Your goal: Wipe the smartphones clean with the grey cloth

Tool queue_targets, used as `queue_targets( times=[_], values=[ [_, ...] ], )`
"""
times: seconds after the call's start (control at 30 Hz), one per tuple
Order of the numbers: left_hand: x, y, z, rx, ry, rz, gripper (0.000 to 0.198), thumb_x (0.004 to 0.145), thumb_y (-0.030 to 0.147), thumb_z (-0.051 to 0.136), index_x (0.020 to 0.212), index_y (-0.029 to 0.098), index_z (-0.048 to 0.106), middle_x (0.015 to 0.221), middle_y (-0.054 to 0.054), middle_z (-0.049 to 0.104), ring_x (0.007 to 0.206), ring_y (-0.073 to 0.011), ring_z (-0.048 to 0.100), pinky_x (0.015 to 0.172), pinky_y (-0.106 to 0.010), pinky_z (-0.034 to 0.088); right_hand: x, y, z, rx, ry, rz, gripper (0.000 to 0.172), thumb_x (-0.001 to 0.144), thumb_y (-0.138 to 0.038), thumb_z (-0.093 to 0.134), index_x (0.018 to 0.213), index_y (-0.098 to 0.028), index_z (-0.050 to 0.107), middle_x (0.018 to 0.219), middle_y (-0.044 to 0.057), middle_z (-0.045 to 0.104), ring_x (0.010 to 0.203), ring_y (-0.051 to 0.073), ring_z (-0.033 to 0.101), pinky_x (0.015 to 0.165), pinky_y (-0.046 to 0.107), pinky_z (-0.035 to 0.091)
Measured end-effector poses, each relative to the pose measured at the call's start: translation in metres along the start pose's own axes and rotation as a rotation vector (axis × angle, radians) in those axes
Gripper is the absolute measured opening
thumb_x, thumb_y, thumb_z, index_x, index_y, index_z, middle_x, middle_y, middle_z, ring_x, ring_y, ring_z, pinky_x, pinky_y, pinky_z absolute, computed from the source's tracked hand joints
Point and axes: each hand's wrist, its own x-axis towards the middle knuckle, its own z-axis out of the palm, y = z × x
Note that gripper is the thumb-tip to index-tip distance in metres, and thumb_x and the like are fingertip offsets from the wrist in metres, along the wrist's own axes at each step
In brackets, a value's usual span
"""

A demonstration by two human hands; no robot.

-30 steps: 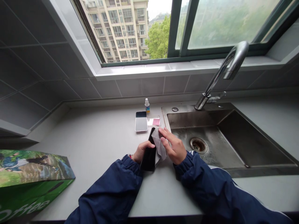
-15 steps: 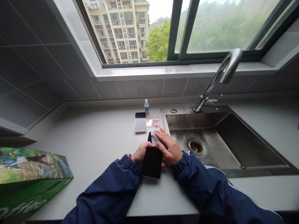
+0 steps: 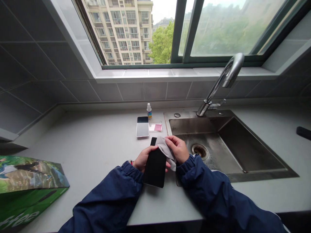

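Observation:
My left hand (image 3: 145, 158) grips a black smartphone (image 3: 155, 167) by its side, holding it low over the grey countertop (image 3: 97, 145). My right hand (image 3: 178, 149) pinches a grey microfibre cloth (image 3: 165, 149) against the phone's upper right edge. Beyond the hands, a second phone (image 3: 142, 127) lies flat with a dark upper band and a pale lower part. Beside it are a clear plastic piece with a pink tag (image 3: 155, 127) and a small dropper bottle (image 3: 149, 111) with a white cap.
A stainless steel sink (image 3: 206, 142) with a chrome faucet (image 3: 224, 77) is right of my hands. A green printed paper bag (image 3: 29, 184) stands at the left front. A black object (image 3: 303, 132) pokes in at the right edge. Tiled wall and a window are behind.
The cloth has come from behind the phone up to its upper right edge, with my right hand following. My view has shifted slightly, so the counter items appear further left.

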Motion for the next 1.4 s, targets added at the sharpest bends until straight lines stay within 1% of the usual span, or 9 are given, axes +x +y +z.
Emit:
queue_targets(
  times=[0.17,0.5,0.6,0.73,0.93,1.03,1.2,1.3,1.4],
  values=[
    [0.001,-0.002,-0.003,0.006,-0.012,0.033,0.068,0.081,0.058,0.044,0.091,-0.003,0.073,0.085,-0.023,0.074,0.075,-0.0327,0.071,0.079,-0.039,0.053,0.001,0.001,0.0,0.03,0.028,-0.002,0.034,0.079,-0.051,0.072,0.087,-0.017,0.072,0.079,0.004,0.073,0.07,0.018,0.066,0.066,0.028,0.051],
    [-0.003,0.002,-0.003,-0.033,-0.005,0.038,0.06,0.075,0.053,0.051,0.086,-0.001,0.073,0.085,-0.024,0.074,0.073,-0.0322,0.072,0.076,-0.038,0.053,0.003,0.005,-0.006,-0.036,0.235,-0.131,0.029,0.083,-0.047,0.07,0.084,-0.018,0.07,0.074,0.002,0.066,0.069,0.017,0.061,0.066,0.029,0.048],
    [-0.002,0.001,-0.002,-0.032,0.011,0.033,0.061,0.075,0.053,0.05,0.088,-0.003,0.072,0.085,-0.025,0.074,0.073,-0.0328,0.071,0.077,-0.039,0.053,0.002,-0.001,-0.007,-0.089,0.239,-0.17,0.026,0.082,-0.044,0.072,0.09,-0.019,0.071,0.089,0.006,0.068,0.085,0.021,0.064,0.075,0.033,0.051],
    [0.0,0.0,-0.002,-0.049,0.036,0.06,0.063,0.08,0.054,0.047,0.09,-0.003,0.072,0.087,-0.026,0.074,0.075,-0.0328,0.071,0.079,-0.04,0.052,-0.003,-0.01,-0.007,-0.315,0.306,-0.36,0.019,0.084,-0.037,0.069,0.094,-0.021,0.071,0.105,0.007,0.065,0.104,0.024,0.06,0.093,0.038,0.047],
    [0.0,0.0,0.005,0.018,-0.115,0.161,0.087,0.088,0.075,0.028,0.12,0.002,0.064,0.081,-0.021,0.073,0.071,-0.0312,0.07,0.071,-0.038,0.052,-0.008,-0.009,-0.005,-0.321,0.14,-0.189,0.024,0.09,-0.043,0.062,0.09,-0.021,0.07,0.081,0.003,0.066,0.07,0.017,0.062,0.059,0.027,0.05],
    [-0.001,0.002,0.01,0.049,-0.207,0.232,0.098,0.085,0.081,0.014,0.137,0.008,0.053,0.077,-0.019,0.072,0.069,-0.0319,0.069,0.069,-0.04,0.051,-0.007,-0.01,-0.005,-0.342,0.12,-0.198,0.026,0.09,-0.044,0.062,0.088,-0.021,0.073,0.085,0.005,0.066,0.075,0.018,0.062,0.059,0.026,0.05],
    [-0.001,0.0,0.008,0.04,-0.25,0.225,0.103,0.083,0.084,0.009,0.141,0.008,0.048,0.081,-0.02,0.071,0.07,-0.0341,0.069,0.068,-0.044,0.051,-0.004,-0.013,-0.008,-0.342,0.055,-0.209,0.03,0.087,-0.048,0.065,0.077,-0.021,0.073,0.083,0.006,0.063,0.077,0.019,0.061,0.054,0.025,0.047],
    [0.001,-0.002,0.006,0.032,-0.26,0.19,0.099,0.084,0.083,0.011,0.141,0.01,0.048,0.089,-0.02,0.072,0.07,-0.0345,0.069,0.068,-0.046,0.051,-0.004,-0.015,-0.007,-0.363,-0.023,-0.207,0.031,0.089,-0.047,0.064,0.075,-0.021,0.073,0.077,0.004,0.063,0.073,0.018,0.06,0.06,0.027,0.047],
    [0.001,-0.004,0.008,0.057,-0.274,0.198,0.097,0.085,0.082,0.014,0.137,0.009,0.052,0.086,-0.019,0.072,0.067,-0.0326,0.069,0.07,-0.045,0.051,-0.008,-0.017,-0.005,-0.424,-0.069,-0.271,0.026,0.093,-0.041,0.06,0.089,-0.022,0.077,0.085,0.005,0.067,0.078,0.019,0.063,0.071,0.03,0.049]
  ],
)
